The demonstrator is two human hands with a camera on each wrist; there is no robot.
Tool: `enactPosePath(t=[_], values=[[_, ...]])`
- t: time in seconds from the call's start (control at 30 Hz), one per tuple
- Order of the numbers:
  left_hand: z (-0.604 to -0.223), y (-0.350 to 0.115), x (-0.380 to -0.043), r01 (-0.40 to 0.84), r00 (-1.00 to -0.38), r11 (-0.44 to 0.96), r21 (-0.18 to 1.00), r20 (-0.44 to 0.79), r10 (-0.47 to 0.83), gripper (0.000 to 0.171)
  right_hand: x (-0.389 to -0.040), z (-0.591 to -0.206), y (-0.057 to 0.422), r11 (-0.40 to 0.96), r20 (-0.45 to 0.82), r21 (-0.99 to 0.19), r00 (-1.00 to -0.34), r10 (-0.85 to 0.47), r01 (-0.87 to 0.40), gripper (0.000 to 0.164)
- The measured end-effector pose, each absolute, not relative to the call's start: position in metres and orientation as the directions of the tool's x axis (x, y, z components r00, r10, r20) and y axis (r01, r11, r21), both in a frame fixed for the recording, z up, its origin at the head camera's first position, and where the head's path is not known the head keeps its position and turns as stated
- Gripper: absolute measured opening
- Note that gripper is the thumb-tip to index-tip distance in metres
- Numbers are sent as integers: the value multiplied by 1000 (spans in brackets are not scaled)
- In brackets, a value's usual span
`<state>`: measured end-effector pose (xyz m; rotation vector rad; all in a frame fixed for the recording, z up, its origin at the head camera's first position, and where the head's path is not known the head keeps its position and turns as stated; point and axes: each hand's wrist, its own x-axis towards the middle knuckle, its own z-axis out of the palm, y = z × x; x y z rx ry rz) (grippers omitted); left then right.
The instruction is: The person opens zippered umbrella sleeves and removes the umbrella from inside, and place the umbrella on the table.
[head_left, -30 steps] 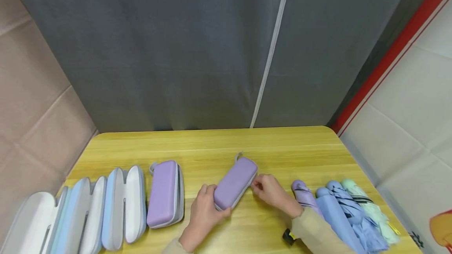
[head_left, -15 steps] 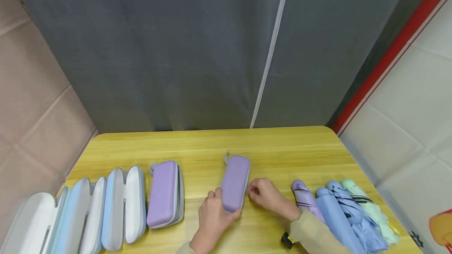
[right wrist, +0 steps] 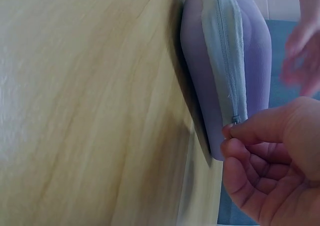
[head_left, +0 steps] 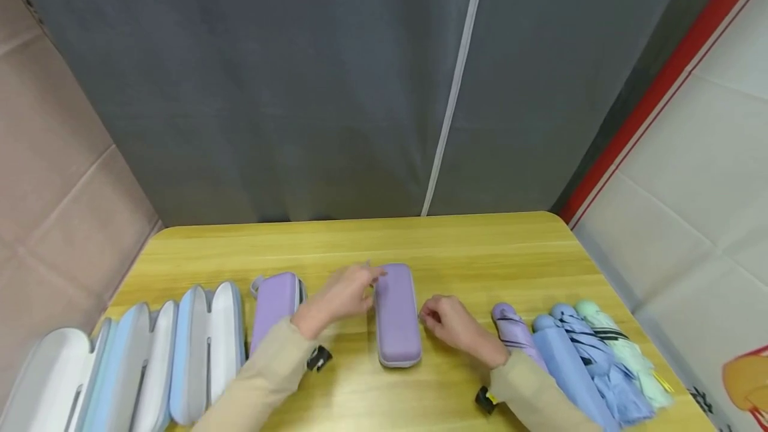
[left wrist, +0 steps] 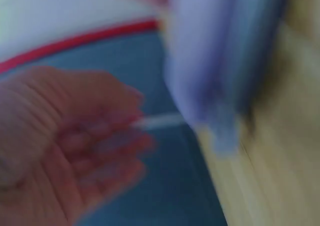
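Observation:
A purple hard-shell zipper case [head_left: 398, 325] lies on the table before me, its long side pointing away. In the right wrist view a pale grey zipper [right wrist: 225, 50] runs along its side. My right hand [head_left: 454, 325] pinches the zipper pull [right wrist: 236, 120] between thumb and forefinger. My left hand [head_left: 342, 297] is at the case's far left corner, fingertips overlapping its top in the head view. Blurred in the left wrist view, that hand's fingers [left wrist: 117, 178] are loosely bent with nothing between them, beside the case.
A second purple case [head_left: 275, 302] stands to the left, partly behind my left sleeve. Further left are open cases [head_left: 225, 332] with white and grey insides. Folded umbrellas [head_left: 516, 332] in purple, blue and green lie at the right. A dark grey curtain hangs behind the table [head_left: 336, 245].
My left hand has left the case's near end and moved to its far left corner. The case has turned to point straight away. My right hand has stayed at its right side.

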<state>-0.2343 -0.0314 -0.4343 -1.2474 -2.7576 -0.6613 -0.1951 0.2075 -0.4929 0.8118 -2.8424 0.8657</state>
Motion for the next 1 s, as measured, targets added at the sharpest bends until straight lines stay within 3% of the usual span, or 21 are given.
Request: enactPosePath(t=[0.13, 0.3, 0.43, 0.73, 1.0], values=[[-440, -21, -281, 821, -567, 539, 190, 155, 809, 61, -196, -491, 208, 718, 199, -484, -862, -466, -500, 7], [-453, -2, -304, 878, -472, 474, 60, -44, 880, 75, -197, -489, 206, 733, 181, -457, -859, -479, -505, 6], [-458, 5, -308, 880, -469, 474, 27, -101, 877, 76, -198, -487, 204, 735, 169, -440, -852, -496, -515, 6], [-455, 0, -310, 881, -467, 471, 49, -80, 881, 77, -199, -483, 208, 742, 160, -426, -850, -502, -518, 8], [-460, -18, -314, 868, -463, 463, 181, -43, 885, 77, -196, -484, 213, 735, 155, -437, -848, -506, -518, 7]])
